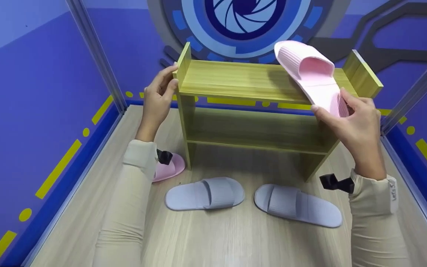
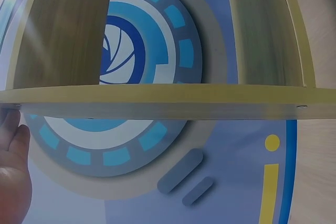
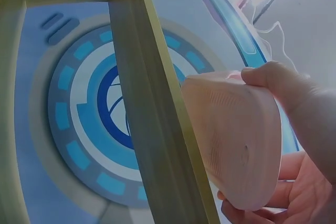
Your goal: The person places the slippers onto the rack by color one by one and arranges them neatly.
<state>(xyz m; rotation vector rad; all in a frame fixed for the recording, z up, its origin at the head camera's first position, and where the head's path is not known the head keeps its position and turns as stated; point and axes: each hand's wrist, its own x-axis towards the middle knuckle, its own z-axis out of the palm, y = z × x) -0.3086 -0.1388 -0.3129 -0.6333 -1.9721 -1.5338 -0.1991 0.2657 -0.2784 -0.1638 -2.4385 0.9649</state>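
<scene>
My right hand [image 1: 360, 122] grips a pink slipper [image 1: 308, 70] by its heel end, thumb on one side and fingers on the other. The slipper's toe points up and away, tilted over the top board of a wooden shelf rack [image 1: 235, 76]. In the right wrist view the sole of the slipper [image 3: 236, 145] shows beside the top board. My left hand [image 1: 158, 96] rests its fingertips and thumb against the outside of the rack's left side panel [image 1: 183, 65]. The left wrist view shows those fingers [image 2: 18, 142] right at the panel.
Two grey slippers [image 1: 213, 193] lie on the floor in front of the rack, toes facing each other. Another pink slipper [image 1: 171, 168] lies by the rack's left foot, partly hidden by my left wrist. A patterned blue wall [image 1: 132, 52] stands behind.
</scene>
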